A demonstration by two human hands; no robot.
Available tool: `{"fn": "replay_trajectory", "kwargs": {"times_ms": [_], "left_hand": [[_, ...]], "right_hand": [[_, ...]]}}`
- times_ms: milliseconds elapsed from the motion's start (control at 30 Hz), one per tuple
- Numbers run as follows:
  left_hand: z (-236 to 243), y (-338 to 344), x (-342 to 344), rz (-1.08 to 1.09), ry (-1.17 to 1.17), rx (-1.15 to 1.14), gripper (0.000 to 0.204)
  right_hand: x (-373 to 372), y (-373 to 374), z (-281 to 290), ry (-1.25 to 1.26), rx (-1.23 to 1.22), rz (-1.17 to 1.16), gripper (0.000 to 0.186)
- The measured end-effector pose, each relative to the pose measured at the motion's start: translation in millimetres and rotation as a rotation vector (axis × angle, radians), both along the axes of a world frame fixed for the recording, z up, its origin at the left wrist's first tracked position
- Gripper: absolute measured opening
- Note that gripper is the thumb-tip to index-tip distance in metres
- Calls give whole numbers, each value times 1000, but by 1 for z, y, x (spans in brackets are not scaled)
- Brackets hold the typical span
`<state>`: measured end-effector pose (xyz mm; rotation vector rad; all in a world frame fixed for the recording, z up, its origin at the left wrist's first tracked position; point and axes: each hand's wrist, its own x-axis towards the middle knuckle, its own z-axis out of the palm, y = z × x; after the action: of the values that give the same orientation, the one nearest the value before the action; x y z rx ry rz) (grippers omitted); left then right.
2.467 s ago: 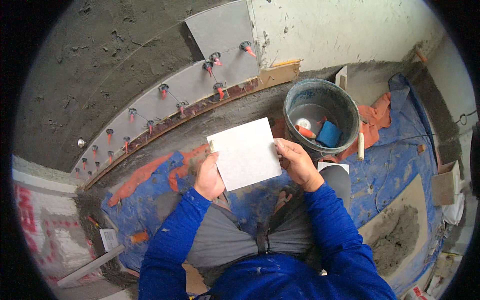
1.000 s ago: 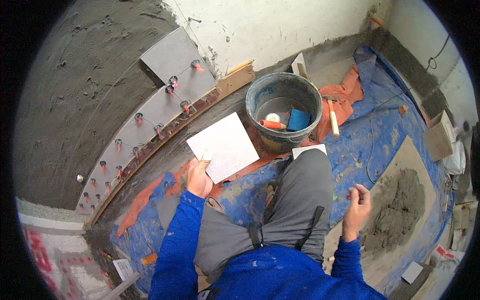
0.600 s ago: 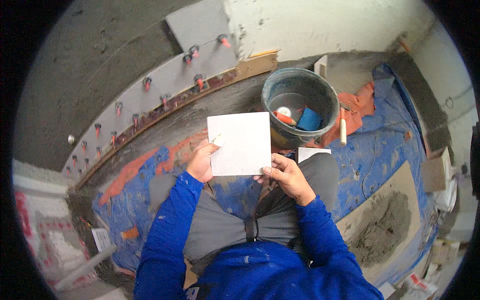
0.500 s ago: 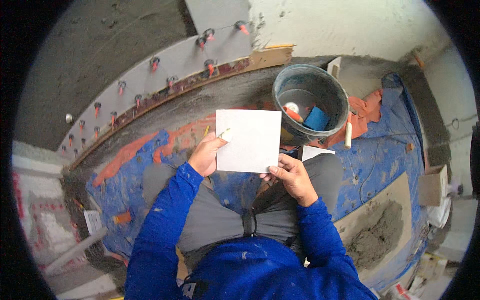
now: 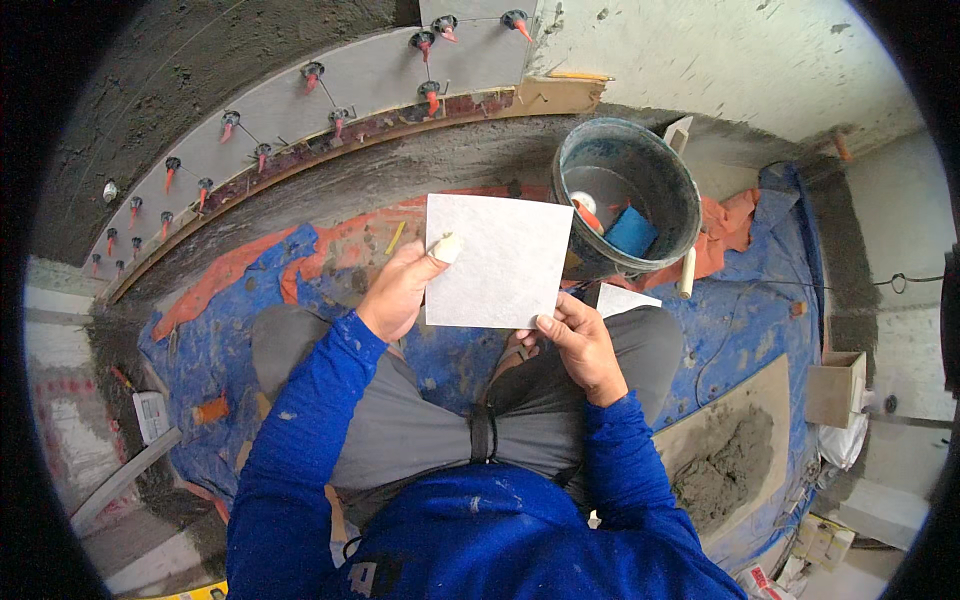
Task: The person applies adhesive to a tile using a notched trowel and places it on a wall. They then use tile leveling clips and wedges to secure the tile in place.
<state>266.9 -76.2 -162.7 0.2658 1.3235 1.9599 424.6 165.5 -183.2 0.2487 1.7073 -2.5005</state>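
Left of the dark round plastic bucket [image 5: 672, 190], the left hand [image 5: 393, 290] is pinching the left edge of a flat white squarish tile [image 5: 505, 265], thumb lying over its face. The tile is hanging left of the bucket, broad face pointing up, sides looking too equal for telling a long axis. Below the bucket, the half-curled right hand [image 5: 588, 358] is pinching the tile's near right corner.

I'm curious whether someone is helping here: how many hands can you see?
2: the left hand holds the pale tile at its left edge, the right hand at its lower right corner. Part of each is hidden behind it; no other hand shows.
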Motion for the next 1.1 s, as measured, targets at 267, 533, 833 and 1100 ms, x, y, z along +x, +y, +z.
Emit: {"fn": "replay_trajectory", "kwargs": {"times_ms": [267, 533, 833, 1100], "left_hand": [[-48, 27, 27, 184, 537, -347, 106], [-53, 23, 32, -268, -282, 95, 78], [46, 66, 73, 128, -502, 149, 79], [64, 54, 75, 151, -239, 118, 76]], "right_hand": [[8, -30, 16, 96, 502, -85, 31], [102, -24, 57, 458, 705, -410, 39], [480, 72, -169, -1429, 876, -1220, 53], [516, 46, -281, -1620, 530, -1343, 58]]}}
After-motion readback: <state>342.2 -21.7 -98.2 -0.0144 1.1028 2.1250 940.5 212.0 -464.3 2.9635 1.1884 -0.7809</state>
